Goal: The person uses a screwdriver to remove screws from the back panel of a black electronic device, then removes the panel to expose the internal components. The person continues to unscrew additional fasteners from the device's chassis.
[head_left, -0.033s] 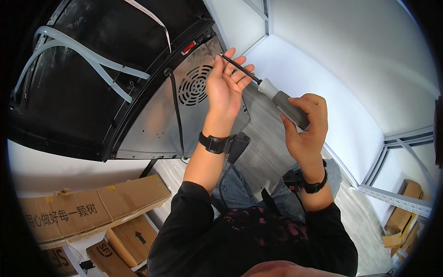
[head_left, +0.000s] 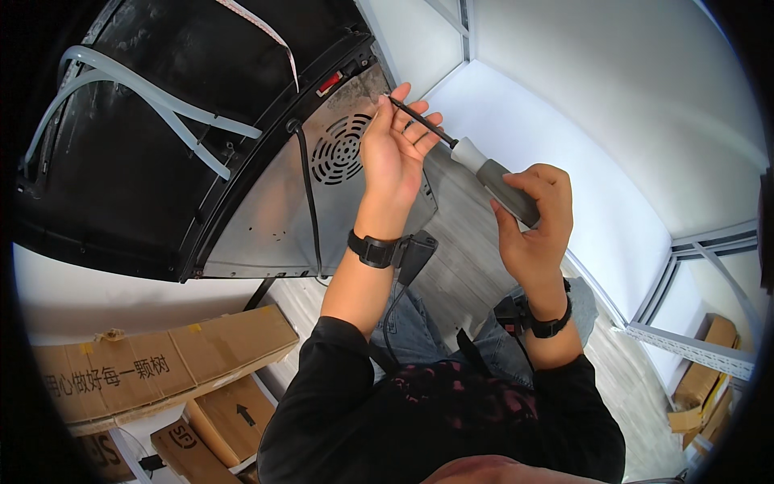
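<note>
In my right hand point(head_left: 542, 206) is a screwdriver point(head_left: 506, 190) with a grey handle and a long dark shaft. The fingers and thumb close on the handle's rear end, and the shaft slants up to the left. My left hand point(head_left: 393, 153) is held palm up with its fingers apart, holding nothing that I can make out. The shaft crosses in front of those fingers, and its tip ends close to the thumb tip. Behind the left hand stands a metal panel point(head_left: 278, 230) with a round pattern of vent slots point(head_left: 337, 150).
Above the panel is a large black housing point(head_left: 121, 210) with pale hoses point(head_left: 173, 105). It carries a red switch point(head_left: 329, 83), and a black cord point(head_left: 307, 194) runs down the panel. Cardboard boxes point(head_left: 234, 343) lie lower left. A white board point(head_left: 556, 153) borders the grey floor point(head_left: 459, 250) on the right.
</note>
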Motion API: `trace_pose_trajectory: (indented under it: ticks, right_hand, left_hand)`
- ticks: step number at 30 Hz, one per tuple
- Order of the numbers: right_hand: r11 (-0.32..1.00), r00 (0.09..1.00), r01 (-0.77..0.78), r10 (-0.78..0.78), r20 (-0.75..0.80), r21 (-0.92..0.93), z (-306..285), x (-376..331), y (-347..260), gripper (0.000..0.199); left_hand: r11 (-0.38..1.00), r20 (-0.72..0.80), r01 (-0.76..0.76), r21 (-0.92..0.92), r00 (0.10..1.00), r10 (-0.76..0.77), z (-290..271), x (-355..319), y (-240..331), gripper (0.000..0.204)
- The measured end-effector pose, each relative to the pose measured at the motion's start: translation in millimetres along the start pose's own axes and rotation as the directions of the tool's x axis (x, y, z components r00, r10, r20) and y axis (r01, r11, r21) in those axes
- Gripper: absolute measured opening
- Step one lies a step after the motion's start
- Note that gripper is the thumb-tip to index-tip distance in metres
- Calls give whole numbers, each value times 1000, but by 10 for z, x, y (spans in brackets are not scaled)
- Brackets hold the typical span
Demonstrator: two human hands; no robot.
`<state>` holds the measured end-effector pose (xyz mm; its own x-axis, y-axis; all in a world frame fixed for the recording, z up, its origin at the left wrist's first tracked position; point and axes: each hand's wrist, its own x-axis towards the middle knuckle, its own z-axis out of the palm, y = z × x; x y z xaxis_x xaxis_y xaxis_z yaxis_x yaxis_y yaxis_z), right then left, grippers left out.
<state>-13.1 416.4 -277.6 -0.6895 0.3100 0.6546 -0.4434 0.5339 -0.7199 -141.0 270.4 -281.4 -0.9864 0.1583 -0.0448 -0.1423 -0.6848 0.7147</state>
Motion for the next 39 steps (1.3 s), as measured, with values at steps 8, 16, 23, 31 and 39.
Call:
trace_pose_trajectory:
  ticks: [8, 16, 23, 31, 39]
  right_hand:
    - [1000, 1000, 20, -20, -8, 11, 4, -11, 47, 38]
    - [930, 935, -338, 315, 163, 144, -25, -15, 33, 33]
    - [845, 855, -508, 470, 219, 170, 79, -51, 52, 32]
    - [990, 998, -16, 25, 57, -143, 82, 14, 30, 38]
    - [958, 982, 180, -164, 90, -224, 55, 16, 19, 33]
  left_hand:
    - [996, -39, 16, -85, 999, -19, 22, 23, 14, 31]
    - [999, -30, -17, -46, 999, 15, 4, 56, -20, 32]
    - [998, -29, 14, -60, 999, -16, 14, 42, -1, 34]
    - [994, -40, 56, -89, 997, -60, 50, 15, 31, 35]
    - [986, -55, 101, -134, 993, -109, 51, 30, 36, 31]
